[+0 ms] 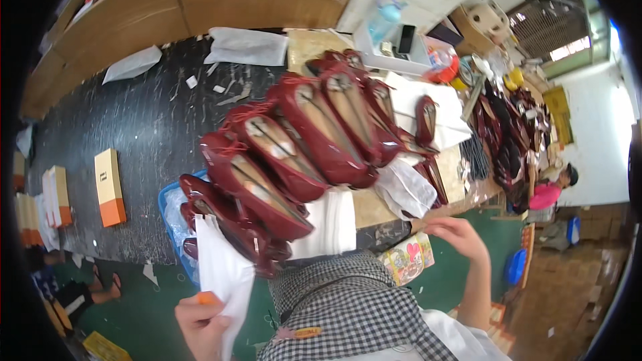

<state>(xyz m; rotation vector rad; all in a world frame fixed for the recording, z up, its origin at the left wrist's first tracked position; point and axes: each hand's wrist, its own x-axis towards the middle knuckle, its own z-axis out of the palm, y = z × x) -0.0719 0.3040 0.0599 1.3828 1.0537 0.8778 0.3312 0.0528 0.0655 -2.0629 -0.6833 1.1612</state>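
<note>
Step in hand, as judged: handling the white sheet; left hand pinches it beside the red shoes at the table's near edge; right hand, loosely curved, appears empty; next move likely calls for 2 hands on the sheet.

A single wide fisheye view looks out from the person's head, from the left one of two side-by-side cameras, tilted downward and forward over the counter. It is near its subject: the checked apron rises from six o'clock, with the left hand at seven and the right hand at four. The counter stretches toward nine; a distant white wall stands at three. Straight edges bow near the black rim.
</note>
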